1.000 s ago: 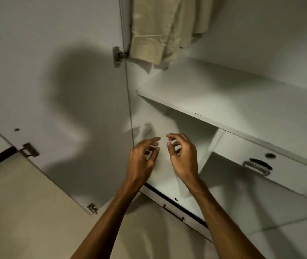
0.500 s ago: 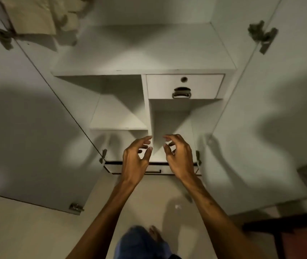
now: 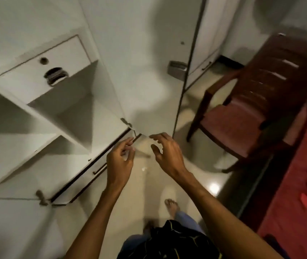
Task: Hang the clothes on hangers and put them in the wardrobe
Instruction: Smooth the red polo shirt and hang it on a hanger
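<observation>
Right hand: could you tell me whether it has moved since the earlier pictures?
Yes. The right hand has shifted rightward, from below the drawer to past the lower right corner of the wardrobe.

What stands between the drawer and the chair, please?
The wardrobe's open door stands between the drawer and the chair, as the head view shows.
</observation>
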